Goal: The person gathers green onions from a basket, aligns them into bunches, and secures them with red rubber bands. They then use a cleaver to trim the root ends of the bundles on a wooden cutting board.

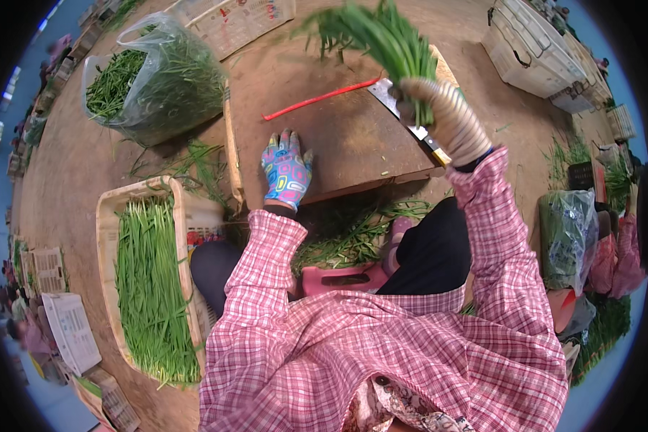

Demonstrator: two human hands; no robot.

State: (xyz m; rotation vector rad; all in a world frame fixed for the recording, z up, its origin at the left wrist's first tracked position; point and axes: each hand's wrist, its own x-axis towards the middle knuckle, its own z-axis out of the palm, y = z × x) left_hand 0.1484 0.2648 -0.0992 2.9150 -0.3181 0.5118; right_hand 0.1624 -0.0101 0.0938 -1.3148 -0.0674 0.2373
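Note:
My right hand (448, 116), in a ribbed beige glove, grips a bunch of green chives (394, 46) by the stalk ends above a low wooden board (345, 146). The loose leaf tips are blurred and fan toward the far left. My left hand (287, 168), in a bright patterned glove, rests palm down on the board's near left part, fingers slightly apart and holding nothing. Partly hidden under my right hand lies a broad-bladed knife (382, 94) with a black and yellow handle. A thin red strip (321, 99) stretches across the board toward the blade.
Left of my knee, a pale plastic crate (181, 243) holds neatly aligned chives (151, 291). Beyond it stands a clear plastic bag (178, 86) of loose greens. Scraps (351, 243) litter the ground by a pink stool (345, 278). White crates (534, 48) stand far right.

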